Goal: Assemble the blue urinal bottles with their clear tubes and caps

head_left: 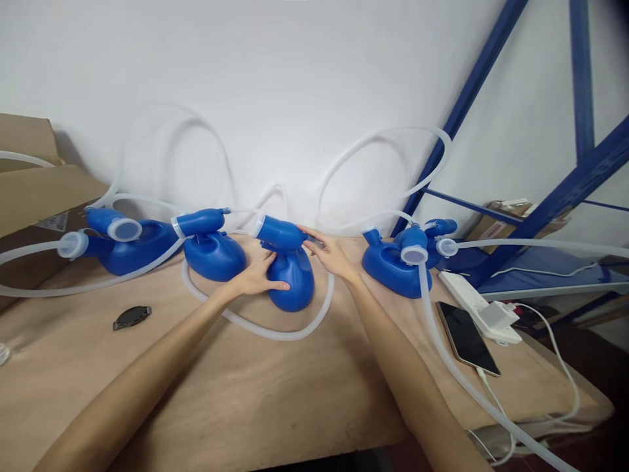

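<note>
A blue plastic urinal bottle (293, 288) stands on the table in front of me. Its body is held by my left hand (256, 274), the thumb lying across the front and the fingers partly hidden at the neck. On top of the bottle lies a blue funnel-shaped cup (280, 232), its white-rimmed mouth pointing left. My right hand (330, 253) grips the narrow right end of that cup with its fingertips. A clear hose (282, 335) loops on the tabletop around the front of this bottle. Just left stands a similar bottle (215, 255) with its own cup on top.
More blue bottles with hoses stand at left (142, 252) and right (393, 269). A watch (132, 317) lies at left; a phone (466, 337) and power strip (476, 308) lie at right. A cardboard box (49, 196) and blue metal rack (550, 196) flank the wooden table (275, 400).
</note>
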Demonstrator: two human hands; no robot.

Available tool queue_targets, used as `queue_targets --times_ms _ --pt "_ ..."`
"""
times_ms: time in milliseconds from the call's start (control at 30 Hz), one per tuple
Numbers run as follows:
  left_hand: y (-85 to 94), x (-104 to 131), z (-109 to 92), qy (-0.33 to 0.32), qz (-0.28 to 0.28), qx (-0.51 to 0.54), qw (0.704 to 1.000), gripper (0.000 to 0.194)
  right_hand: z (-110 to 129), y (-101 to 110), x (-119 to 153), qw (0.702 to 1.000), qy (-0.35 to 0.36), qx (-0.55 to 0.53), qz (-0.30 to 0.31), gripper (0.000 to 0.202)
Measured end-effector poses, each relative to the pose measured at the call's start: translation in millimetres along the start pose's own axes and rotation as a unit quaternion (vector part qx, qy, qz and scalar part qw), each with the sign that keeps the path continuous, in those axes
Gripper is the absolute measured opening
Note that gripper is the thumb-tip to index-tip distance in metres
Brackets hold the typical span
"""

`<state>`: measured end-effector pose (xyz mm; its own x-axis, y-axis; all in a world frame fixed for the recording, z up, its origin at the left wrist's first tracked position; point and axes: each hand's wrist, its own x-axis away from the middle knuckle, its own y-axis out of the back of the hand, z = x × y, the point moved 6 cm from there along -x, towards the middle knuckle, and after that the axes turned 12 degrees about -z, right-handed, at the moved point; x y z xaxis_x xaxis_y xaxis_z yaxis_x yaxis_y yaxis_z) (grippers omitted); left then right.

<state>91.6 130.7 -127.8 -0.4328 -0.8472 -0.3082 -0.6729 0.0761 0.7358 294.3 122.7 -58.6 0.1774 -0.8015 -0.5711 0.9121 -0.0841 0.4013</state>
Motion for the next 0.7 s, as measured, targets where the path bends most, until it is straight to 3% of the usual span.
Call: queue_targets --times_ms 100,167,300,467,700 --pt "-1.9 2 -1 -0.005 0.010 -0.009 1.000 0.118 -1 -25 0 0.999 0.041 0.019 0.016 0.052" --pt "-0.4 5 -4 0.000 0.013 -0.037 0.999 0.114 -2 -29 -2 0.997 0.072 0.033 0.024 0.051" --pt "3.3 9 -3 0.049 0.027 -0.127 0.990 0.113 -1 -6 -5 0.990 0.119 0.052 0.048 0.048" --pt "2.9 8 -3 0.037 0.026 -0.178 0.983 0.118 -4 26 -4 0.988 0.083 0.091 0.089 0.048" --pt "0.3 7 2 0.064 0.021 -0.162 0.984 0.115 2 36 -4 0.986 0.045 0.093 0.134 0.049"
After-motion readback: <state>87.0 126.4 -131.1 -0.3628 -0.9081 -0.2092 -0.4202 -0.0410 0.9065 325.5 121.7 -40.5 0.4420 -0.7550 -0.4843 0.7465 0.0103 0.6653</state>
